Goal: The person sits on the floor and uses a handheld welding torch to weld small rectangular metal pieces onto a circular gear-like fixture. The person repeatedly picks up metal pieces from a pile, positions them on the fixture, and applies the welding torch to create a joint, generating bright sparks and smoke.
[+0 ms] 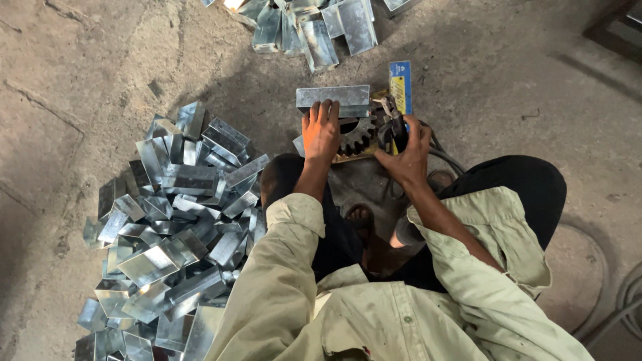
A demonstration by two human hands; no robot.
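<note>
My left hand (322,130) presses flat on a folded, shiny sheet-metal channel piece (333,98) lying on the concrete floor ahead of my knees. Just right of it stands a dark toothed gear wheel (354,136) on a small wooden base. My right hand (408,154) grips a dark hand tool (394,126) with a cable, held beside the gear. A blue and yellow flat packet (400,85) lies behind the tool. The tool's tip is partly hidden by my fingers.
A large heap of several similar bent metal pieces (170,227) fills the floor to my left. Another smaller group of metal pieces (314,27) lies farther ahead. Cables (628,301) curl at the right edge. My bare foot (361,217) sits between my knees.
</note>
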